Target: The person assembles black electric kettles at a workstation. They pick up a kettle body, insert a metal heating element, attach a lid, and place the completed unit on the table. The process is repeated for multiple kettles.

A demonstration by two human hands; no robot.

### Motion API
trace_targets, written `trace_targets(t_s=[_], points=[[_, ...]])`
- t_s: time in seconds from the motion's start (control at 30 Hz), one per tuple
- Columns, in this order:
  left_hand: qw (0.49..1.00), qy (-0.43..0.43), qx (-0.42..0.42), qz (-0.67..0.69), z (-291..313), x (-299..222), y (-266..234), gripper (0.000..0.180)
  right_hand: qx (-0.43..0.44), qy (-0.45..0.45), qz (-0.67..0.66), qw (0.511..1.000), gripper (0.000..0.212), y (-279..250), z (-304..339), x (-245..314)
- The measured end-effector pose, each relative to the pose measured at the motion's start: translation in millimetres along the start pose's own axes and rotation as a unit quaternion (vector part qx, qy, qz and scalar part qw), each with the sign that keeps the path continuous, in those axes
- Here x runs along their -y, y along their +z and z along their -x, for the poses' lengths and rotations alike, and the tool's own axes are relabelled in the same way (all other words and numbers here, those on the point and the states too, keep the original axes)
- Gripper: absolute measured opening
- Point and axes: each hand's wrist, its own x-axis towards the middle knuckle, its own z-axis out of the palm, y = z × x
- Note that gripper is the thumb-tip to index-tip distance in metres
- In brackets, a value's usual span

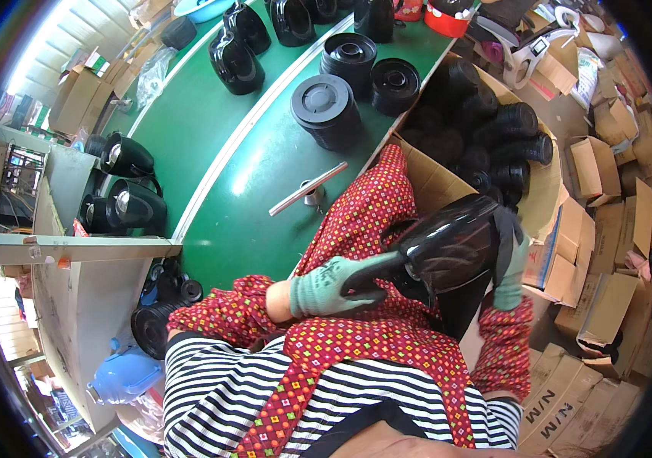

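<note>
A glossy black jug (448,243) lies tilted on its side in front of my apron, at the table's near right edge. My left hand (345,286), in a green glove with dark coated fingers, is closed on its near left side. Against the jug's right end, my right hand (511,263) is wrapped, gloved the same way and a little blurred. On the green table (227,221), a T-shaped metal tool (308,188) stands left of the jug. Farther back are stacks of round black parts (326,111).
An open carton (437,179) filled with black cylindrical parts (513,145) adjoins the table's right edge. More black jugs (236,65) stand at the back, others (124,202) at the left. Cardboard boxes (601,313) crowd the right floor. A blue plastic bottle (124,374) is at lower left.
</note>
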Motion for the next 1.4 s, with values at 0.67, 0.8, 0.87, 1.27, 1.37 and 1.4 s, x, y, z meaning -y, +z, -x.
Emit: trace_targets(t_s=[0.67,0.8,0.87,1.27,1.37,1.4], points=[[0.952,-0.175,-0.219,-0.121,-34.4,35.7,-105.5,0.055,0.358,-0.079,0.223,0.903,0.034,57.8,-43.3,82.0],[0.963,-0.161,-0.166,-0.136,-89.3,-43.8,-93.9,0.054,0.267,-0.296,0.293,0.869,0.040,57.2,-63.2,108.9],[0.966,-0.111,-0.123,-0.198,-112.0,-72.5,-89.8,0.054,0.212,-0.392,0.315,0.838,0.042,63.4,-94.5,119.4],[0.958,0.208,0.172,-0.090,-223.1,-73.9,-74.4,0.040,0.157,-0.345,0.095,0.921,0.041,65.3,-97.9,-47.6],[0.960,0.198,0.196,-0.012,-228.6,-58.6,-66.3,0.032,0.224,-0.258,0.124,0.931,0.051,55.1,-93.9,-50.4],[0.961,0.201,0.192,-0.005,-223.7,-53.9,-66.2,0.032,0.215,-0.275,0.156,0.924,0.042,50.4,-89.3,-47.5]])
